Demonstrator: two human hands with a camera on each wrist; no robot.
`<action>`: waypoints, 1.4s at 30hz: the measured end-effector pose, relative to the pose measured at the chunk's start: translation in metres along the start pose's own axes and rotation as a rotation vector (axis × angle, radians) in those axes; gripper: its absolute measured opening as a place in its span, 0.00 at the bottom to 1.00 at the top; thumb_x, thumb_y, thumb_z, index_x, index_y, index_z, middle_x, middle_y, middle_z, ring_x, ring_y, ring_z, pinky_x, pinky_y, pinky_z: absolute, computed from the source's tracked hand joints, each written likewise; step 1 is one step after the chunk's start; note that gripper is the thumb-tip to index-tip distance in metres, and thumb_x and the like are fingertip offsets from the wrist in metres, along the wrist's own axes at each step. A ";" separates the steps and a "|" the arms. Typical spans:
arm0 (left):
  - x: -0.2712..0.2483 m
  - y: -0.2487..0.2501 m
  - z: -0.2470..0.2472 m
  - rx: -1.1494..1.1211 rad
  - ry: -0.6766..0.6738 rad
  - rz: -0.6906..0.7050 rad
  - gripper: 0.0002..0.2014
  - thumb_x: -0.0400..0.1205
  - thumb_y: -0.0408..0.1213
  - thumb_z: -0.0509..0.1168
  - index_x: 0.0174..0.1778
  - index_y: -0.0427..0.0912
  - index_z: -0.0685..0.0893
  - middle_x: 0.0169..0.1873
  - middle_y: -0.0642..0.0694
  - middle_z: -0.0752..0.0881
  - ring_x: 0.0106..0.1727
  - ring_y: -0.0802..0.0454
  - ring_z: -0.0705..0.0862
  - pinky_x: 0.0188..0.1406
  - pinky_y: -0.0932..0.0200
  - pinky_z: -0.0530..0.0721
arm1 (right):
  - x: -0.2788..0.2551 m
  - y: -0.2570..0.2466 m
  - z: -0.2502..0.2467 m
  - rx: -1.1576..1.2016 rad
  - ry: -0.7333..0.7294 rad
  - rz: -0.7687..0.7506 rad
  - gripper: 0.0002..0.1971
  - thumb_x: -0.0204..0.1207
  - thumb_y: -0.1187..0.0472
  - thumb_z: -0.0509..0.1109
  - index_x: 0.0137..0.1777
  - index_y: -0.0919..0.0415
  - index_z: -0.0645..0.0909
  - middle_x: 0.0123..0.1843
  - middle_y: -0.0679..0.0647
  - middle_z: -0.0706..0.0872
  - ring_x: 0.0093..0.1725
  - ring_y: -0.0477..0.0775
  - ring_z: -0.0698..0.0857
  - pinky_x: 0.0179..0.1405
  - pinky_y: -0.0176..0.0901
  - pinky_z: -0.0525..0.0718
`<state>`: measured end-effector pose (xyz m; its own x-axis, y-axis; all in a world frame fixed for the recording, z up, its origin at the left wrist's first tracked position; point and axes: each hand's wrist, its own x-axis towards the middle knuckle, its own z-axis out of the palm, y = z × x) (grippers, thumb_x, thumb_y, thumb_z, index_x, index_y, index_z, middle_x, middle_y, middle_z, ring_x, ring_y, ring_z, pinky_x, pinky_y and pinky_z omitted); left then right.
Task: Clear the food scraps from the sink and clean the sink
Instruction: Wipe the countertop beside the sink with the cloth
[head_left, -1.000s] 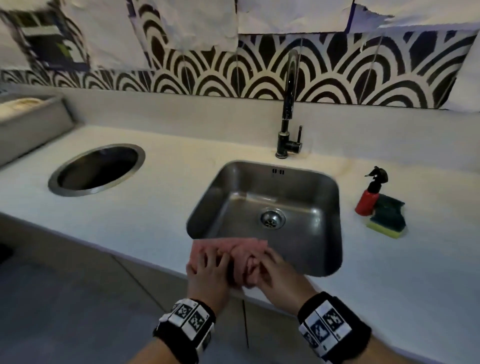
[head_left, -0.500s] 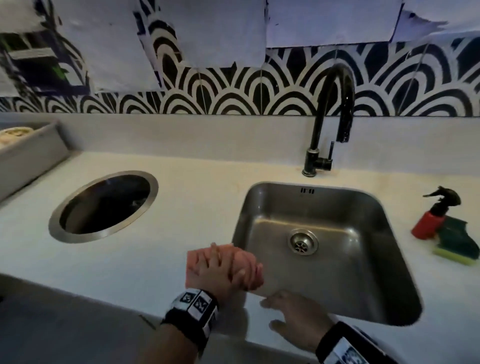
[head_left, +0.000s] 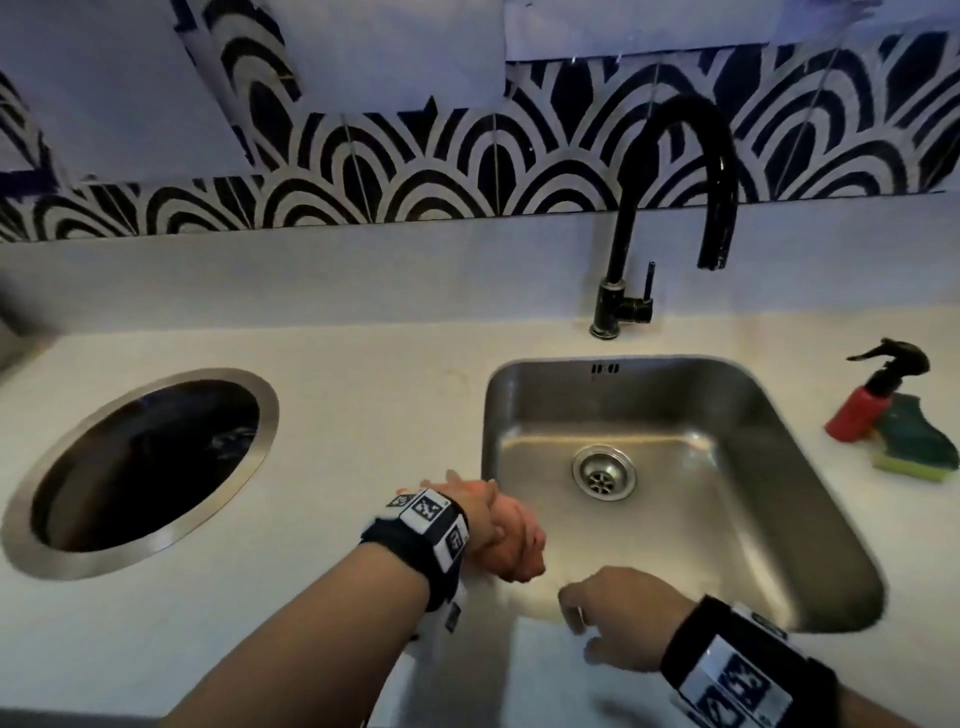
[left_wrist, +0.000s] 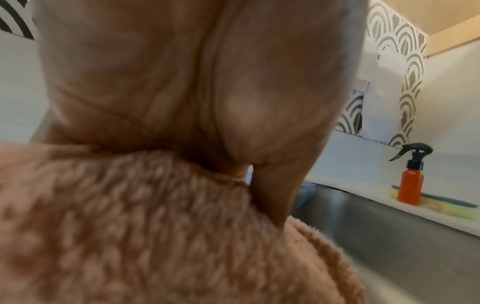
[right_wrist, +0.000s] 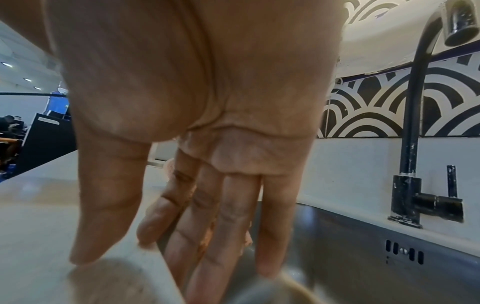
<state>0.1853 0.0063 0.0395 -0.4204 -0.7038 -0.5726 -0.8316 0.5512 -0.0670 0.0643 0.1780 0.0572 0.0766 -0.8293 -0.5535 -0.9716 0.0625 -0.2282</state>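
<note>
A steel sink (head_left: 737, 525) with a round drain (head_left: 604, 472) is set in the white counter; no scraps show in its basin. My left hand (head_left: 485, 525) grips a bunched pink cloth (head_left: 511, 551) at the sink's near left corner. In the left wrist view the fuzzy cloth (left_wrist: 155, 236) fills the lower frame under my palm. My right hand (head_left: 618, 618) hovers at the sink's front rim, fingers loosely extended and holding nothing; the right wrist view shows its straight fingers (right_wrist: 231, 226) over the sink edge.
A black gooseneck faucet (head_left: 628, 244) stands behind the sink. A red spray bottle (head_left: 862, 405) and a green-yellow sponge (head_left: 919, 447) lie on the counter at right. A round steel-rimmed waste opening (head_left: 140, 467) is set in the counter at left.
My right hand has let go of the pink cloth and drawn back toward the front rim. My left hand keeps the cloth, now at the sink's near left corner. The view has shifted left.
</note>
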 end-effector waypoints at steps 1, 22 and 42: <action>0.006 -0.001 -0.002 0.011 0.008 0.010 0.35 0.78 0.58 0.60 0.81 0.62 0.53 0.82 0.35 0.52 0.77 0.26 0.61 0.75 0.32 0.62 | 0.002 -0.002 -0.002 0.007 -0.005 0.002 0.09 0.73 0.60 0.70 0.53 0.55 0.79 0.55 0.56 0.84 0.57 0.61 0.81 0.40 0.44 0.70; 0.157 -0.028 -0.095 -0.206 0.434 -0.041 0.29 0.78 0.59 0.59 0.71 0.49 0.65 0.72 0.38 0.65 0.69 0.33 0.70 0.68 0.40 0.71 | 0.028 0.002 0.019 -0.065 0.060 -0.073 0.20 0.87 0.55 0.48 0.30 0.55 0.63 0.34 0.49 0.71 0.55 0.39 0.76 0.42 0.18 0.62; 0.137 -0.061 -0.048 -0.213 0.376 0.059 0.38 0.76 0.66 0.58 0.80 0.60 0.54 0.80 0.41 0.63 0.78 0.38 0.64 0.78 0.41 0.63 | 0.045 -0.025 -0.013 0.221 0.164 -0.003 0.12 0.79 0.50 0.63 0.61 0.47 0.77 0.57 0.45 0.84 0.57 0.49 0.80 0.52 0.44 0.76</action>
<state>0.1608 -0.1450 0.0046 -0.5398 -0.8098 -0.2299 -0.8418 0.5188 0.1492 0.0891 0.1323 0.0481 0.0248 -0.9076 -0.4192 -0.8976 0.1644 -0.4090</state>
